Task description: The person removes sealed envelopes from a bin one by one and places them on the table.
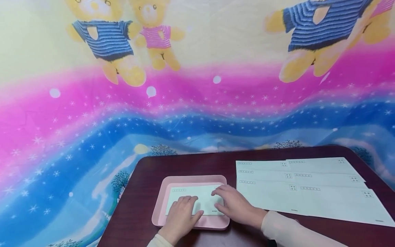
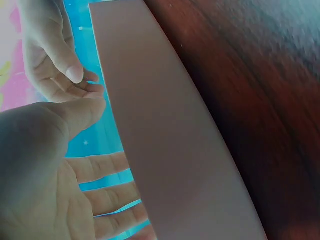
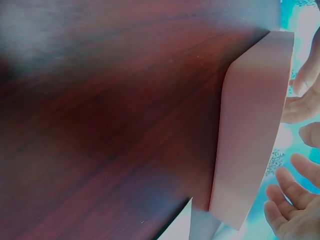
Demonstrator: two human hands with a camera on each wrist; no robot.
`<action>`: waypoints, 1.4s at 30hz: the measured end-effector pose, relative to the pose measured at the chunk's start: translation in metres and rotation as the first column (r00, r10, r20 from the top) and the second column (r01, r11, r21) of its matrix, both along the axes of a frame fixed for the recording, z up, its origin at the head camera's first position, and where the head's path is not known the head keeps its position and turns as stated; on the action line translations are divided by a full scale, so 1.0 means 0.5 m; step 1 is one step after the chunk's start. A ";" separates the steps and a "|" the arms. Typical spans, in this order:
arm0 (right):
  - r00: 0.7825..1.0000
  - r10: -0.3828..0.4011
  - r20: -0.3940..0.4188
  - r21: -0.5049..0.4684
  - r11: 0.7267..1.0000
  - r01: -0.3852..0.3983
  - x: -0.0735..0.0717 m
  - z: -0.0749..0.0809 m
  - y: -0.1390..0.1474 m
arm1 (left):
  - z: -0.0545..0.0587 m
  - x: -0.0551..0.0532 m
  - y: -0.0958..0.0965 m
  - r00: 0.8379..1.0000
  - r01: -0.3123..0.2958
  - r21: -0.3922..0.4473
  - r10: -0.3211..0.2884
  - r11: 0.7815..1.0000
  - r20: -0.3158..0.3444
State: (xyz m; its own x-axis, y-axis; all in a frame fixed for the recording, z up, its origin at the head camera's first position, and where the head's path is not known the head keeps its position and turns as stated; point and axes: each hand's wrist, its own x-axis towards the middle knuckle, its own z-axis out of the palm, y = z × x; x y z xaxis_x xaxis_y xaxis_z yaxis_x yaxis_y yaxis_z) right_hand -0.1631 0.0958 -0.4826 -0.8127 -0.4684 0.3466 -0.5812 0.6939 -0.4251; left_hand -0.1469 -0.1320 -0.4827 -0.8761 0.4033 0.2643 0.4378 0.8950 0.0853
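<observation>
A pale envelope [image 1: 202, 193], printed with a row of small boxes at its upper left, lies inside a shallow pink tray [image 1: 158, 207]. My left hand [image 1: 181, 216] is over the lower left part of the envelope, fingers extended and thumb spread. At the envelope's right end is my right hand [image 1: 234, 204], its fingers loosely bent and its wrist over the tray's right rim. Both wrist views look at the tray's outer wall [image 2: 160, 115] from the side, which hides the envelope. There the fingers of both hands appear above the rim, relaxed and spread.
To the right of the tray, several more pale envelopes [image 1: 268, 195] lie overlapping in two columns on the dark red-brown table [image 1: 191, 166]. A curtain [image 1: 197, 99] printed with teddy bears and snowflakes hangs behind the table's far edge.
</observation>
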 end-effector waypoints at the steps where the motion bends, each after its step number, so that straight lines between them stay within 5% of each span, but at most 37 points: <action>1: 1.000 0.004 0.007 0.006 1.000 -0.004 -0.002 0.000 -0.005 | 0.000 -0.002 -0.002 1.000 -0.002 0.002 0.002 1.000 -0.001; 20: 0.998 0.057 -0.039 0.284 0.958 -0.044 -0.063 -0.037 -0.056 | -0.014 -0.039 -0.017 0.998 -0.040 0.029 0.039 0.999 0.039; 26: 0.998 0.053 0.029 0.355 0.933 -0.060 -0.070 -0.035 -0.069 | -0.011 -0.046 -0.019 0.998 -0.049 0.027 0.047 0.998 0.041; 37: 0.983 -0.041 0.177 0.373 0.928 -0.029 -0.081 -0.029 -0.075 | -0.013 -0.049 -0.019 0.997 -0.056 0.017 0.055 0.998 0.053; 42: 0.974 -0.059 0.219 0.277 0.961 -0.004 -0.097 -0.034 -0.073 | -0.010 -0.048 -0.019 0.998 -0.051 0.020 0.050 0.998 0.043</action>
